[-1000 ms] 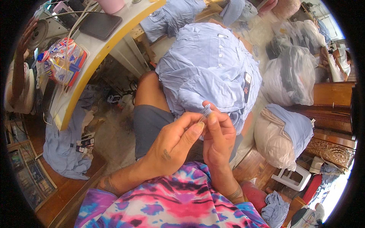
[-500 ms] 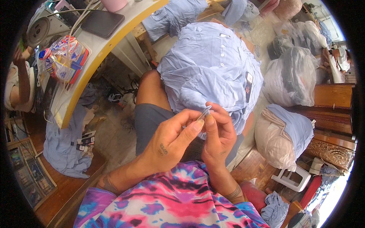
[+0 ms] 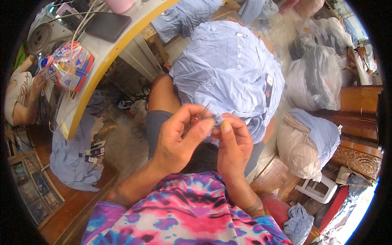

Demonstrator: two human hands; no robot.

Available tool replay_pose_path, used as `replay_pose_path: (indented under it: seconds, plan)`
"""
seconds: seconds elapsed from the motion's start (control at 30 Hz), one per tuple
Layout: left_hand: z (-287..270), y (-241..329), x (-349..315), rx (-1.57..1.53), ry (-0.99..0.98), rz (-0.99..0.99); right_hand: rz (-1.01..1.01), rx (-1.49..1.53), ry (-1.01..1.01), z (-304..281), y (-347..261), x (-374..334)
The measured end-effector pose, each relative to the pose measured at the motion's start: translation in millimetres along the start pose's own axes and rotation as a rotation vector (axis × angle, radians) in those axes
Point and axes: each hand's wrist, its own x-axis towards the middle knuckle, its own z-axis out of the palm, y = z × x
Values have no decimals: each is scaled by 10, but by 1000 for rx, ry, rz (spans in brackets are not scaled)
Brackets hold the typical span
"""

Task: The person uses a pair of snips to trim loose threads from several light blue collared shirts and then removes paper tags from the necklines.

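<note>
A light blue button-up shirt (image 3: 220, 57), with white buttons and a dark hang tag (image 3: 268, 90), lies heaped over my lap and in front of it. My left hand (image 3: 177, 132) is closed around a small tool with a thin metal point and a reddish handle (image 3: 197, 119), which looks like a seam ripper. My right hand (image 3: 233, 141) pinches a bit of the blue cloth between thumb and fingers. The two hands nearly meet at the shirt's near edge, and the fingertips partly hide the pinched spot.
On the left, a yellow-edged table (image 3: 107, 55) carries a phone (image 3: 108, 26) and a plastic-wrapped package (image 3: 69, 65). Another person's arm (image 3: 28, 104) shows beyond it. Stuffed bags (image 3: 314, 77), a cloth-topped sack (image 3: 304, 151) and a white stool (image 3: 317, 188) stand to the right.
My left hand has drawn slightly left and away from the right fingertips, and the tool's point now tips upward. My right hand keeps its pinch on the cloth.
</note>
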Motion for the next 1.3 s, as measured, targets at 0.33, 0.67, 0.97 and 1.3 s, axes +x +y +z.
replay_pose_path:
  seconds: [0.33, 0.67, 0.97, 1.3]
  plan:
    - [103, -81, 235, -7, -149, -37, 88, 38, 14, -68, -94, -19]
    - [89, -55, 265, -288, -265, -305, 251, 287, -35, -129, -185, -4]
    - [48, 21, 319, -157, -337, -199, 203, 146, -81, -143, -252, -28]
    - [12, 208, -75, 223, -213, -8, 103, 302, -21, -19, -160, 27]
